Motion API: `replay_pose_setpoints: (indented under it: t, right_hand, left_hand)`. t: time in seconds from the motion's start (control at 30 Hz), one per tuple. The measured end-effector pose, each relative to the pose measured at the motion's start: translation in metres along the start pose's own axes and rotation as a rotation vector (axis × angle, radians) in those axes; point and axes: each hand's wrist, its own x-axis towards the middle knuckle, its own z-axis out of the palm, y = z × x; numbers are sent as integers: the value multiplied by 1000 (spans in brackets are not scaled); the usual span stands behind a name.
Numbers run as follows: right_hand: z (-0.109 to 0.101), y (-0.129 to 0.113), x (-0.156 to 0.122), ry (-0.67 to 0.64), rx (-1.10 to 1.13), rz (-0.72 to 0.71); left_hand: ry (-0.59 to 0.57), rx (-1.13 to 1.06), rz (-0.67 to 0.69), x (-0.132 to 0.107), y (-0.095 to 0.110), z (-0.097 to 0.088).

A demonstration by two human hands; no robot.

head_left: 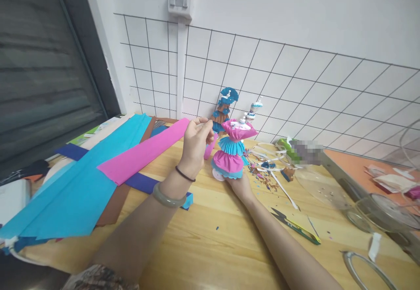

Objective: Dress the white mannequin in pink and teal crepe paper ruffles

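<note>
A tiered pink and blue crepe-paper figure (229,162) stands upright at the middle of the table, topped with small white beads. My right hand (239,184) reaches to its base, the fingers mostly hidden behind the ruffles, and grips it low down. My left hand (197,138) is raised just left of the figure, apart from it, with thumb and forefinger pinched; what they hold, if anything, is too small to make out. Behind that hand lies a pink crepe-paper strip (147,150). Farther back is a blue and brown paper figure (221,114).
Large blue crepe sheets (85,185) cover the left side. Yellow-handled thread snips (297,226) lie at the right, near paper scraps (262,176) and white ribbon (284,189). A clear round tray (323,187) holds small beads. A wire grid (278,75) stands against the wall.
</note>
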Motion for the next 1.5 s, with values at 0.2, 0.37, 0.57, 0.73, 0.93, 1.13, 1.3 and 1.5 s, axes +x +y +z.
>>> replay_pose_setpoints:
  t: [0.2,0.37,0.57,0.73,0.93,1.13,1.3,1.5]
  right_hand:
    - [-30,-14,-14,85,14,85]
    - [-39,-50,-3,211,54,20]
    - [-23,-93,7,150,63,-154]
    - [-12,-109,14,70,125,-216]
    - [-10,-113,18,45,223,-211]
    - [-13,-106,20,92,288,-175]
    - [-15,-101,21,114,360,-150]
    - [-17,-103,24,167,319,-113]
  left_hand:
    - [-19,111,-81,-1,-9,2]
    - [-40,174,-136,-2,-19,3]
    - [-178,215,-163,-5,-24,3]
    - [-250,222,-150,-7,-25,4]
    - [-240,233,-144,-7,-26,4]
    - [-208,216,-147,-4,-29,4]
    - [-213,230,-100,1,-36,0]
    - [-255,301,-43,9,-50,-8]
